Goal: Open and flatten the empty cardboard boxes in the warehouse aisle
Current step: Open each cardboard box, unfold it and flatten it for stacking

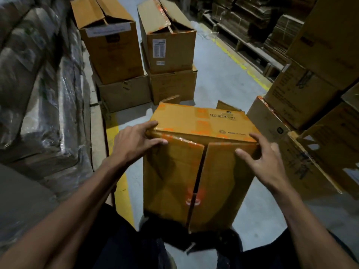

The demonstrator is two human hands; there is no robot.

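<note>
Left of frame: plastic-wrapped bundles (pixel 44 94). Left hand (pixel 134 141) gripped the upper-left corner of the orange-taped brown cardboard box (pixel 196 164) at centre frame, fingers curled over its edge. Right hand (pixel 262 162), fingers spread and loosely bent, touched the box's upper-right corner. Stacked brown cartons (pixel 318 84) at right.

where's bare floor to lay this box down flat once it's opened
Bare grey floor runs ahead, between the two box stacks and the yellow line. A smaller patch lies right of the held box, near the right hand. Crowded: wrapped bundles left, cartons right.
</note>
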